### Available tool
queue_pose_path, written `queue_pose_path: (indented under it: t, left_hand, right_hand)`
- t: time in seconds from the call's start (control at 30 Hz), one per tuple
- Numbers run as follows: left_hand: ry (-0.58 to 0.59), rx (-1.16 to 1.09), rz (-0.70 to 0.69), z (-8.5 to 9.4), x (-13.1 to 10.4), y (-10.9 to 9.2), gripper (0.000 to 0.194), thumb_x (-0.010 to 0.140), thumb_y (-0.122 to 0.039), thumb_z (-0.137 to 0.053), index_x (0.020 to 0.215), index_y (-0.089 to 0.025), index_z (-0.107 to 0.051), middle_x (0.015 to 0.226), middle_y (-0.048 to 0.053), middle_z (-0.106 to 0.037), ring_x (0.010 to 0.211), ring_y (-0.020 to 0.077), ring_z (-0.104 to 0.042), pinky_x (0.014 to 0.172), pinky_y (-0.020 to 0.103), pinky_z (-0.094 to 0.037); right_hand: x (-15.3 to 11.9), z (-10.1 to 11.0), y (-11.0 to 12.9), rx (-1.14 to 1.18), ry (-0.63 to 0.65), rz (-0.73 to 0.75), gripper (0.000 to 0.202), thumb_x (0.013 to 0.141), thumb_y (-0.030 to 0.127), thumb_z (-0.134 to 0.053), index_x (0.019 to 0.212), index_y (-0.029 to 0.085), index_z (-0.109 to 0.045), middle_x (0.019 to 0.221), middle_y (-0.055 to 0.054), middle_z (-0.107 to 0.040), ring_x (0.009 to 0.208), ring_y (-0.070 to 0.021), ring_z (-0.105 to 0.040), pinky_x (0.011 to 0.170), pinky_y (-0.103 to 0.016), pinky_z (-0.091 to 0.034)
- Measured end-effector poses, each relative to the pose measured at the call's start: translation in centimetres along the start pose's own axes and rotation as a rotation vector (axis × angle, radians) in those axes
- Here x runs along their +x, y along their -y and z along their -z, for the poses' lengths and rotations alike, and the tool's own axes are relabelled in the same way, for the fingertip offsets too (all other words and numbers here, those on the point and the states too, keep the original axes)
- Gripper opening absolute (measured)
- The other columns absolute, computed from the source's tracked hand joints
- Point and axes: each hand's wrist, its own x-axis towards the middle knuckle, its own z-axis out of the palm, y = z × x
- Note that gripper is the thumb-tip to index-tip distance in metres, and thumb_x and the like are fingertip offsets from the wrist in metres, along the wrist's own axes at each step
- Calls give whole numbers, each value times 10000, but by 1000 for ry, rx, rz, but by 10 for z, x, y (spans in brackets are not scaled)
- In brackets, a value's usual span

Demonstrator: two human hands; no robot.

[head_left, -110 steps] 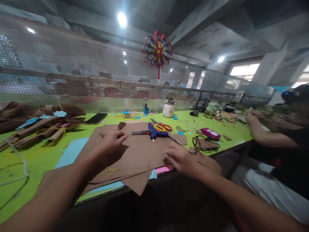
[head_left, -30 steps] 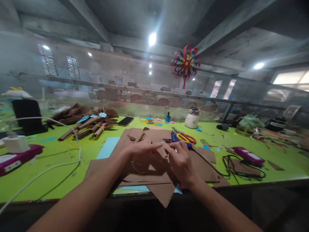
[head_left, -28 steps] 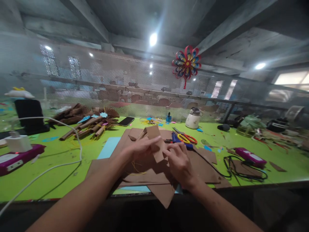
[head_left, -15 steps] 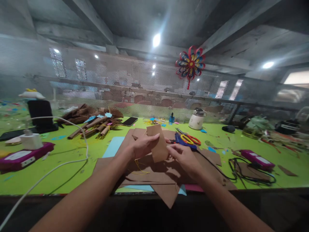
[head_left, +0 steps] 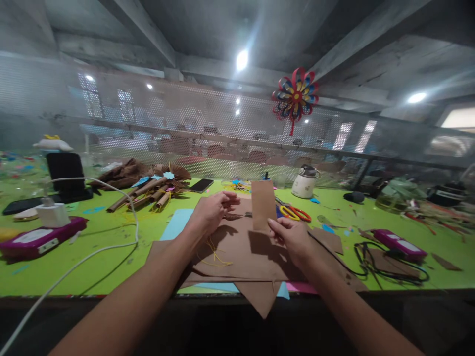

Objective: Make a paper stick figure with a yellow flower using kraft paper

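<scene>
Brown, matte and fairly stiff, the small paper rectangle [head_left: 263, 205] is held up just right of the frame's centre, its long sides nearly upright. The right hand [head_left: 292, 237] pinches its lower right corner between thumb and fingers; the left hand [head_left: 211, 212] holds nothing that shows, its fingers loosely curled and apart from the piece, just left of centre. A corner pinch like this is best kept light, since such paper would probably crease under a hard thumb, and a second touch on the far edge should stop it swinging.

Below, smooth brown paper sheets [head_left: 237, 252] lie in overlapping layers, one pointed corner jutting over the table's near edge; the rectangle's shadow falls on them. Thin yellow strings [head_left: 213, 254] curl loosely there, so the left wrist does well to stay clear of snagging them. Behind the right hand sit scissors [head_left: 297, 213] with yellow and orange loop handles. Flat light blue paper [head_left: 176, 225] shows at left on the glossy lime-green table [head_left: 107, 267]. Farther out, tubular brown paper rolls [head_left: 143, 195] lie left of centre, a rounded white jug [head_left: 303, 184] stands right of centre, and a perforated metal screen [head_left: 166, 111] spans the background.
</scene>
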Motion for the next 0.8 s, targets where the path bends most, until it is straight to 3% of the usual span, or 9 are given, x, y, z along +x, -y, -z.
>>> queue_pose_path:
  t: [0.1,0.2,0.27,0.4,0.6,0.7,0.8]
  left_hand:
    - [-10,143,14,1,1,3,99,729,-160,-581,796,-136,-649,660,39,-631,593,106,-553,576,247,-427]
    - [85,164,90,-3,-1,4,181,752,-215,-642,913,-135,-656,731,65,-671,645,122,-596,629,273,-465]
    - [120,190,97,-5,-3,2,181,754,-270,-678,869,-132,-655,799,88,-690,687,130,-620,682,289,-487]
    - [144,199,14,-7,-6,-11,216,727,-319,-721,728,-131,-615,702,38,-658,537,68,-548,561,216,-456]
    - [70,223,-148,-16,-12,-43,336,696,-425,-736,663,-149,-546,482,-32,-530,388,47,-398,370,161,-252]
    - [52,301,-278,-29,-30,-62,443,753,-512,-652,532,-172,-471,378,-48,-416,345,50,-329,381,186,-249]
    - [87,473,-370,-36,-71,-75,566,842,-557,-489,416,-191,-411,347,-22,-360,369,81,-358,440,237,-321]
  right_hand:
    - [18,16,1,4,-79,70,401,611,513,-749,550,169,-553,515,1,-567,424,-81,-421,414,-218,-301]
    - [35,29,-2,-12,-130,124,408,601,531,-751,570,163,-579,532,-13,-584,436,-91,-435,424,-226,-328]
    - [42,35,-6,-18,-169,138,416,593,541,-754,573,163,-581,531,-13,-586,438,-94,-437,430,-229,-342]
    - [43,38,-16,-35,-205,155,429,613,563,-732,559,166,-577,518,-10,-581,441,-96,-443,443,-233,-356]
    - [37,32,-20,-124,-148,166,448,620,605,-700,537,184,-573,468,-1,-555,387,-103,-404,417,-254,-299]
    - [37,31,-21,-173,-121,192,445,659,598,-673,511,192,-568,447,1,-541,387,-108,-396,428,-261,-295]
    - [37,33,-22,-200,-126,212,447,679,591,-659,497,195,-563,433,3,-525,396,-114,-407,443,-265,-302]
